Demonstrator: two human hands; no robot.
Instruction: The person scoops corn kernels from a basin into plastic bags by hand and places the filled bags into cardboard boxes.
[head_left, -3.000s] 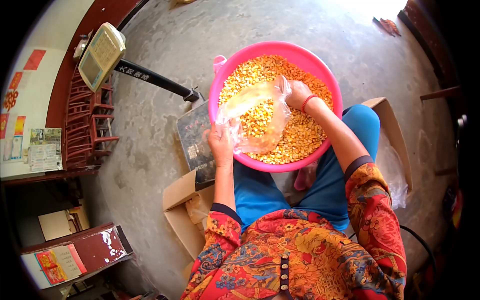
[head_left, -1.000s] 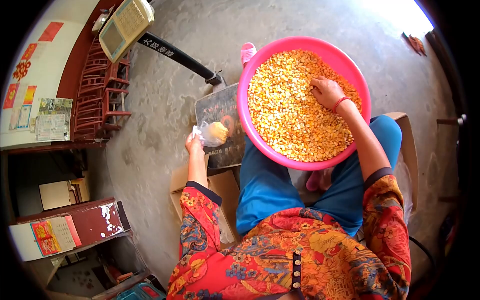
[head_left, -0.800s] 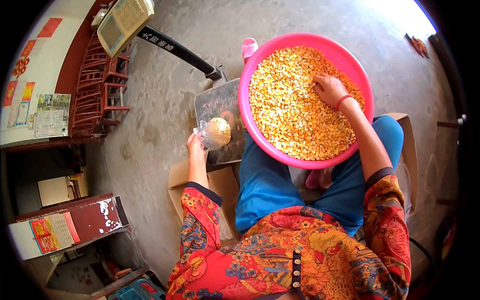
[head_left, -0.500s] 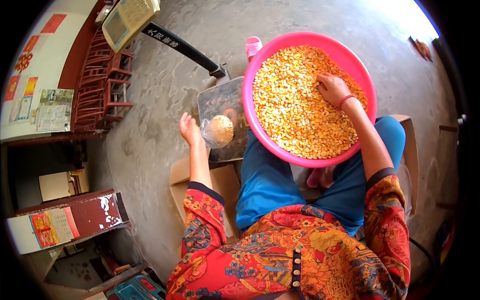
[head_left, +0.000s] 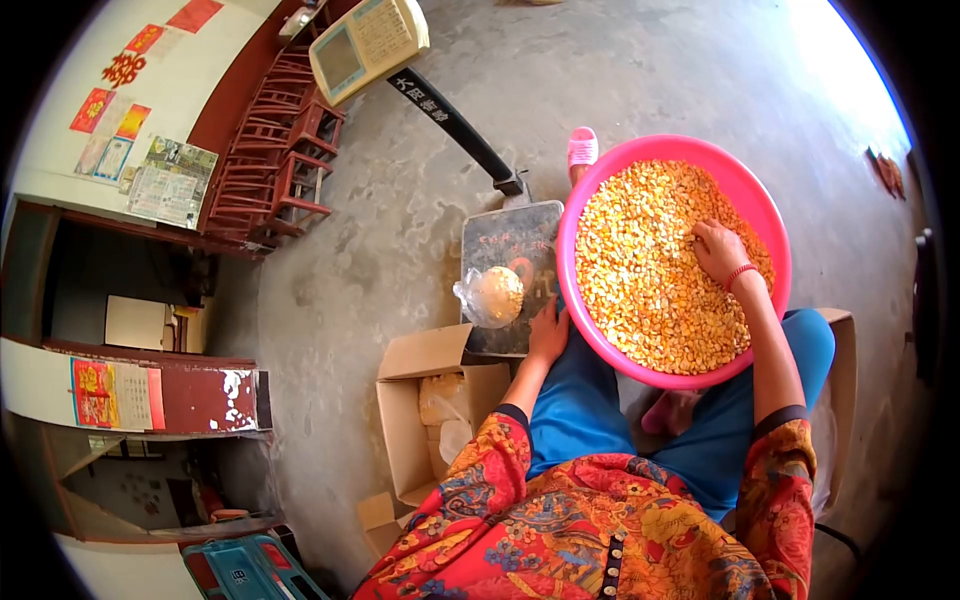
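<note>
Corn kernels (head_left: 655,280) fill the pink tub (head_left: 750,190) that seems to rest across your knees (head_left: 808,345), and a filled clear bag (head_left: 494,297) sits on the scale platform (head_left: 482,235) to the left, touched by neither hand. Your right hand (head_left: 719,250) is curled with its fingertips among the kernels, too hidden to tell whether it grips any, while your left hand (head_left: 548,332) lies near the tub's rim, fingers loosely extended and nothing visible in it. A shift of your knees could tip the tub, and a nudge could roll the bag off the platform, spilling it if its mouth is untied.
</note>
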